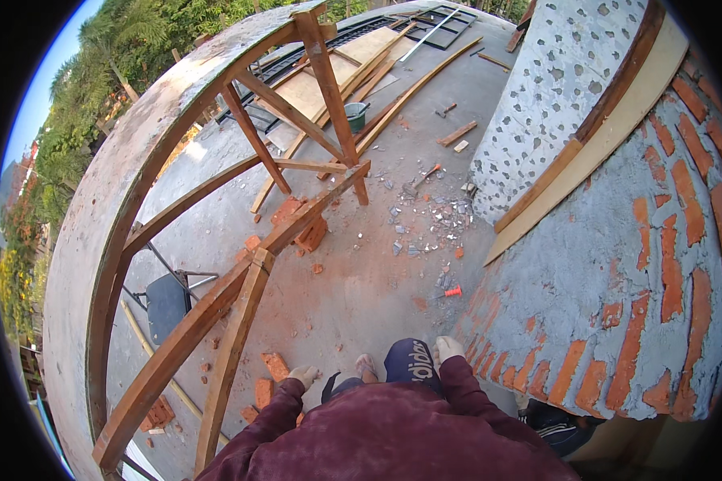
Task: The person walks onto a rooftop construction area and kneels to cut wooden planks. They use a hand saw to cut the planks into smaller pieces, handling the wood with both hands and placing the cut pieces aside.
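Observation:
My left hand [303, 375], loosely open with nothing visible in it, hangs beside my thigh, near broken red bricks [273, 366] on the concrete floor [353, 297]. My right hand [448, 349] hangs by my navy shorts, close to a curved brick-and-mortar structure [594, 305]; its fingers point down and are too hidden to tell their shape. To my left stands a curved timber frame [241, 289], with a long arched board along its top. An orange plastic piece [453, 291] and grey rubble lie ahead of me.
A hammer [445, 110], a bucket [355, 116], planks [425, 72] and metal frames lie farther ahead. A grey-speckled white panel [549, 88] with wood strips rises at the right. A dark chair [168, 309] lies behind the timber frame. Dark striped clothing [557, 433] shows below the brickwork.

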Tool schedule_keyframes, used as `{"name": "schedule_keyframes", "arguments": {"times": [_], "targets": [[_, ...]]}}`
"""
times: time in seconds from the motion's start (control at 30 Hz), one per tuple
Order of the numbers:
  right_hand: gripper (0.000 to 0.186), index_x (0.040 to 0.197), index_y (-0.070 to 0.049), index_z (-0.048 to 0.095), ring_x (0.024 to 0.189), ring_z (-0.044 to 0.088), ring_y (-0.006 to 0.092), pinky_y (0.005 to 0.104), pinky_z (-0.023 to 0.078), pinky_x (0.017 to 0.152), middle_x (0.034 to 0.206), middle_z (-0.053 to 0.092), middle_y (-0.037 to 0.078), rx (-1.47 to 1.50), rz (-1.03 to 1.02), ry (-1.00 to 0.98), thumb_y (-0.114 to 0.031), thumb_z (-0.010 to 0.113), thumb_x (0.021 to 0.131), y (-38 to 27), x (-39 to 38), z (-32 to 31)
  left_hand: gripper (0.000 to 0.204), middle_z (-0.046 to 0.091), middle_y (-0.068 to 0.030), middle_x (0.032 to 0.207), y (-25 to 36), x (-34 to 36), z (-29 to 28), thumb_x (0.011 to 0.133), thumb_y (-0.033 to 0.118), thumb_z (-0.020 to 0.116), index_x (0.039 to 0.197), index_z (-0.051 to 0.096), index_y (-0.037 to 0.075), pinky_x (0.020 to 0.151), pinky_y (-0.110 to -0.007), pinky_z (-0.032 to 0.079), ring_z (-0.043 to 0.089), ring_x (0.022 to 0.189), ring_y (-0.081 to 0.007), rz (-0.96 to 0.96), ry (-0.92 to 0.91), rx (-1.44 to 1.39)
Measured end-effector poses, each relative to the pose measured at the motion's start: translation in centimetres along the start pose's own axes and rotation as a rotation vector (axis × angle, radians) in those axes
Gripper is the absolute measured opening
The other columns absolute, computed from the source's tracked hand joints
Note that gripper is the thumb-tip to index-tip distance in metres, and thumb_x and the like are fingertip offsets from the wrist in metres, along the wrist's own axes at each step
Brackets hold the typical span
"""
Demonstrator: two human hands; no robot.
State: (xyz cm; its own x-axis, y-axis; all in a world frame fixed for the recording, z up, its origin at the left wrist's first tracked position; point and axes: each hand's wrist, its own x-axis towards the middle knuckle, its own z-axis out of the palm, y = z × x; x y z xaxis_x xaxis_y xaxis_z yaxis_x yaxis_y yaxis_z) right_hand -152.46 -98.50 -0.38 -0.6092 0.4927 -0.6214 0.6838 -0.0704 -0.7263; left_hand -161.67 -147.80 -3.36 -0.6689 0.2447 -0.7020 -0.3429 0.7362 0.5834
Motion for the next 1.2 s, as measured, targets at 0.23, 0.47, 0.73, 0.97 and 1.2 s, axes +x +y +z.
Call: {"name": "schedule_keyframes", "arguments": {"times": [0.23,0.47,0.73,0.97,1.2], "targets": [[0.05,0.12,-0.009,0.077,0.121,0.067,0.0417,0.0512,0.05,0.105,0.127,0.071,0.023,-1.119,-0.032,-0.36,-0.043,0.046,0.099,3.2,9.1,-3.5,0.058,0.076,-0.0133,0.105,13.2,10.8,-1.4,0.106,0.048,0.045,0.124,0.072,0.0,0.086,-0.038,0.055,0.07,0.095,-0.0227,0.169,-0.045,-0.223],[0.045,0.124,-0.012,0.076,0.123,0.067,0.0392,0.0493,0.051,0.105,0.129,0.072,0.018,-0.968,-0.05,-0.51,-0.037,0.054,0.095,-5.2,24.7,-4.5,0.054,0.076,-0.0115,0.106,26.2,21.9,-4.6,0.107,0.047,0.05,0.127,0.072,0.002,0.087,-0.036,0.055,0.07,0.094,-0.0212,0.053,-0.122,-0.131],[0.034,0.123,-0.003,0.072,0.075,0.07,0.0177,0.0341,0.058,0.064,0.094,0.075,0.01,-0.324,-0.157,-0.169,-0.02,0.058,0.098,-31.4,41.4,-10.8,0.047,0.078,-0.0103,0.096,47.8,35.2,-11.4,0.107,0.044,0.052,0.106,0.076,0.003,0.087,-0.037,0.054,0.071,0.09,-0.0203,0.313,0.008,-0.066],[0.033,0.129,-0.004,0.07,0.077,0.07,0.0182,0.0335,0.059,0.062,0.102,0.075,0.01,-0.008,0.079,-0.164,-0.019,0.057,0.103,-42.9,46.1,-10.4,0.043,0.076,-0.0126,0.086,61.1,42.5,-15.6,0.099,0.042,0.062,0.089,0.079,0.004,0.082,-0.038,0.055,0.072,0.084,-0.0231,0.296,0.027,0.057],[0.042,0.121,-0.003,0.075,0.099,0.074,0.0295,0.0409,0.058,0.089,0.114,0.077,0.019,-0.463,-0.127,-0.387,-0.031,0.055,0.098,-43.5,56.1,-7.6,0.038,0.078,-0.0162,0.098,63.9,57.6,-19.3,0.093,0.038,0.069,0.105,0.08,0.004,0.088,-0.041,0.056,0.074,0.092,-0.027,0.3,0.006,0.056]]}}
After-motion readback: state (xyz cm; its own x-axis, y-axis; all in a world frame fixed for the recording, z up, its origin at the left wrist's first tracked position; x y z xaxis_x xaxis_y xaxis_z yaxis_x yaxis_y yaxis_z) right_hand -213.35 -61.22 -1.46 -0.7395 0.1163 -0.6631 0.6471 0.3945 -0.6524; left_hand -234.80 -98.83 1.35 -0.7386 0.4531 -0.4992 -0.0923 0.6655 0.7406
